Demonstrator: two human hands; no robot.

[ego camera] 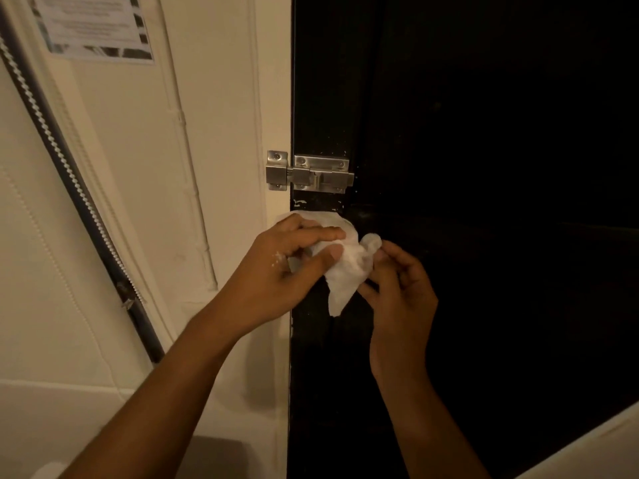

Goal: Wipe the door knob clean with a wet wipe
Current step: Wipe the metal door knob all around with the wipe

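Note:
A crumpled white wet wipe [345, 271] hangs in front of the black door [484, 167], just below a steel slide bolt [311, 174]. My left hand [276, 267] pinches the wipe's upper left part between thumb and fingers. My right hand [397, 292] holds its right edge with the fingertips. The wipe and my hands cover the spot under the bolt, so no door knob shows.
A cream door frame and wall [207, 167] lie to the left of the door. A ribbed grey hose [79, 188] runs diagonally down the wall. A printed notice [93, 25] is stuck at the top left. A pale edge [587, 444] shows at the bottom right.

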